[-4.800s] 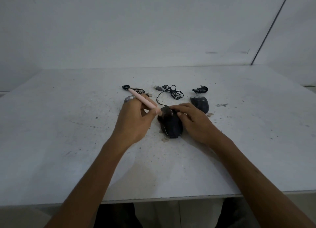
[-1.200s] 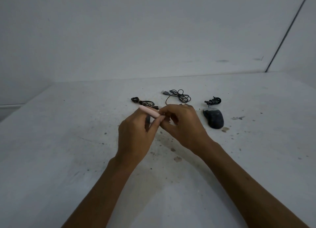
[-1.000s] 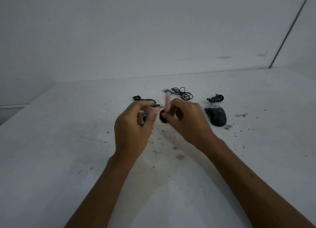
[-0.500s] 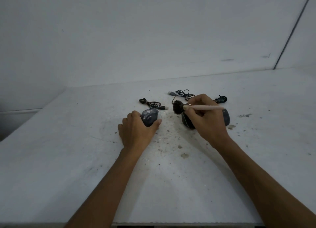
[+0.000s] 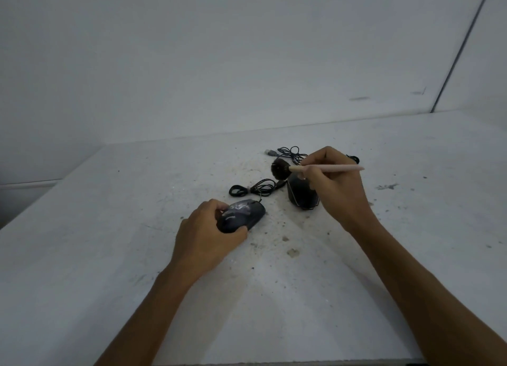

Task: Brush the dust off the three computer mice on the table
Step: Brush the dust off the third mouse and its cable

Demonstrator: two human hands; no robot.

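My left hand [image 5: 204, 235] grips a dusty dark mouse [image 5: 242, 217] by its rear end on the white table [image 5: 109, 228]. My right hand [image 5: 337, 190] holds a pink-handled brush [image 5: 329, 169] level above the table, its dark bristle head [image 5: 279, 169] pointing left, apart from both mice. A second black mouse [image 5: 301, 194] sits just under and left of my right hand. The third mouse is hidden behind my right hand; only a bit of its bundled cable [image 5: 355, 159] shows.
Coiled black cables lie behind the mice: one cable [image 5: 252, 188] by the left mouse, another cable [image 5: 290, 153] with a USB plug farther back. Dust specks and crumbs [image 5: 292, 251] dot the table between my arms. A wall rises behind the table.
The brush passed from my left hand to my right. My left hand took hold of the left mouse and drew it nearer to me. The right hand with the brush rose over the middle mouse.
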